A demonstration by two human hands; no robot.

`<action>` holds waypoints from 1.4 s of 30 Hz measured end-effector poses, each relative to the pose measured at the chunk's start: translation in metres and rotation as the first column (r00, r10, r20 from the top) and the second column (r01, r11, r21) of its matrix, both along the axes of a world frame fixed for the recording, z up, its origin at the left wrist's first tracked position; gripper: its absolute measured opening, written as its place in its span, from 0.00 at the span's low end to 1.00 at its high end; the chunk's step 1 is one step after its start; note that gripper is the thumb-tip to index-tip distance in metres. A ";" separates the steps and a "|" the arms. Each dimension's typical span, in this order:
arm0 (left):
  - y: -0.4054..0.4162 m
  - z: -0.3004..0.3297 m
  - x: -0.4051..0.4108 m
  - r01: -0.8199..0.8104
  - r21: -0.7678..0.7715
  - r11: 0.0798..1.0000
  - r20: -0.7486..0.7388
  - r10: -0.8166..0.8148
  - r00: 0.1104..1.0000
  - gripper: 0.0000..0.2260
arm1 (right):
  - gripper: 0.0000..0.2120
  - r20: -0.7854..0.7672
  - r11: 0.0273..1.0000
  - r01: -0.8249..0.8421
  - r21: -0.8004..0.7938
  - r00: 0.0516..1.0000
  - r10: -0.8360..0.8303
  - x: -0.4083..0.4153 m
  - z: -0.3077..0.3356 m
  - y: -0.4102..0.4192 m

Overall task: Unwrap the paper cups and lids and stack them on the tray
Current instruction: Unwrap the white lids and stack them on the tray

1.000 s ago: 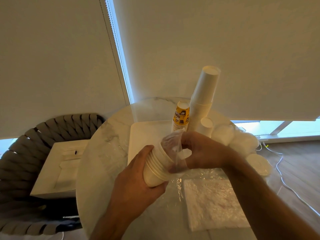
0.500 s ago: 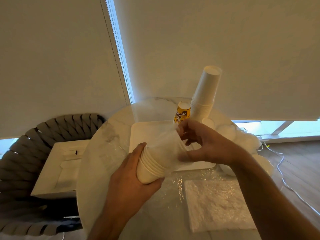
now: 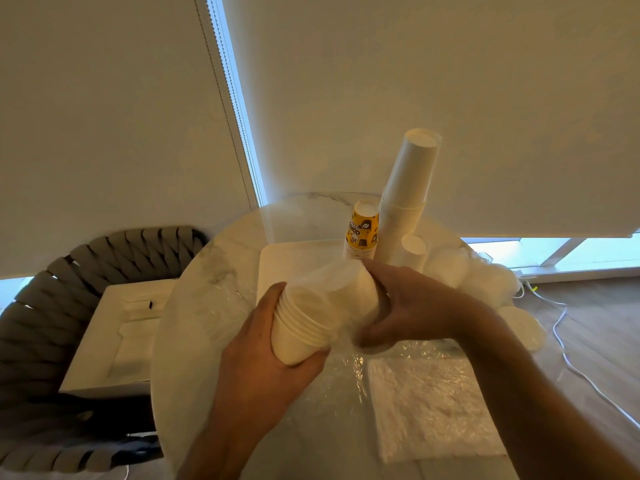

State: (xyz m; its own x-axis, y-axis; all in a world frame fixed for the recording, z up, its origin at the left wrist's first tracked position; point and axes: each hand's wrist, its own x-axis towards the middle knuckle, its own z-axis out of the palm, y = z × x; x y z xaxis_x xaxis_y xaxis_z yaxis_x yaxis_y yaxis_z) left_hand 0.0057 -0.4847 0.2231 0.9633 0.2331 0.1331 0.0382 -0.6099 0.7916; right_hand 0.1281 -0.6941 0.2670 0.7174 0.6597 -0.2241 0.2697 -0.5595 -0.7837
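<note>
The left hand (image 3: 263, 344) holds a stack of white cups (image 3: 304, 323) on its side, over the near edge of the tray (image 3: 294, 261). The right hand (image 3: 405, 306) grips the clear wrap (image 3: 343, 282) at the stack's far end. More cups (image 3: 405, 202) stand tall on the tray's far right, with lids (image 3: 485, 282) beside them.

Two hands (image 3: 263, 344) (image 3: 405, 306). One white tray (image 3: 294, 261) on the tabletop (image 3: 207, 271). One sleeve of nested white cups (image 3: 301, 327), about six rims showing. At twelve o'clock, one tall white stack (image 3: 405, 202) and one yellow stack (image 3: 362, 230). At two o'clock, several lids (image 3: 450, 268), count unclear. One chair (image 3: 41, 306).
</note>
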 end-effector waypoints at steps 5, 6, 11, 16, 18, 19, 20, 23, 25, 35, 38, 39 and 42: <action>-0.002 0.001 0.001 0.005 -0.036 0.999 0.004 -0.005 1.000 0.41 | 0.37 -0.019 0.983 0.088 0.159 0.996 -0.086 -0.004 -0.016 0.006; -0.002 0.001 0.001 0.007 -0.048 0.999 0.003 -0.007 1.000 0.40 | 0.37 -0.046 0.978 0.100 0.184 0.995 -0.093 -0.005 -0.020 0.005; -0.001 0.002 0.000 0.003 -0.084 0.996 0.012 -0.002 1.000 0.39 | 0.40 -0.028 0.975 0.174 0.138 0.985 -0.171 -0.003 -0.040 0.000; 0.003 0.002 -0.001 -0.008 -0.110 0.994 0.014 0.009 1.000 0.38 | 0.37 0.160 0.900 0.406 0.155 0.889 -0.429 0.018 -0.040 -0.021; 0.003 0.002 -0.002 -0.006 -0.118 0.993 0.015 0.007 1.000 0.37 | 0.40 0.225 0.845 0.509 0.166 0.814 -0.535 0.033 -0.035 -0.031; 0.003 0.001 -0.002 -0.005 -0.120 0.993 0.016 0.007 1.000 0.37 | 0.40 0.244 0.823 0.540 0.175 0.786 -0.567 0.040 -0.033 -0.036; 0.003 0.001 -0.003 -0.005 -0.120 0.993 0.018 0.007 1.000 0.37 | 0.41 0.274 0.811 0.560 0.171 0.763 -0.585 0.048 -0.031 -0.041; 0.003 0.001 -0.003 -0.008 -0.108 0.994 0.033 0.011 0.999 0.34 | 0.41 0.383 0.799 0.589 0.123 0.714 -0.586 0.068 -0.031 -0.051; 0.003 0.001 -0.003 -0.015 -0.103 0.995 0.040 0.019 0.999 0.34 | 0.41 0.389 0.812 0.578 0.084 0.731 -0.561 0.078 -0.032 -0.054; 0.005 -0.004 -0.007 -0.034 -0.091 0.995 0.019 0.036 0.999 0.36 | 0.36 0.430 0.867 0.480 -0.138 0.817 -0.384 0.107 -0.051 -0.060; 0.006 -0.004 -0.007 -0.037 -0.089 0.995 0.013 0.038 0.999 0.37 | 0.32 0.358 0.844 0.507 -0.175 0.832 -0.425 0.108 -0.055 -0.057; 0.006 -0.004 -0.007 -0.038 -0.089 0.995 0.009 0.039 0.999 0.37 | 0.32 0.334 0.839 0.509 -0.194 0.838 -0.431 0.108 -0.058 -0.056; 0.005 -0.005 -0.007 -0.038 -0.095 0.995 0.002 0.038 0.999 0.37 | 0.32 0.303 0.827 0.487 -0.281 0.862 -0.406 0.105 -0.068 -0.052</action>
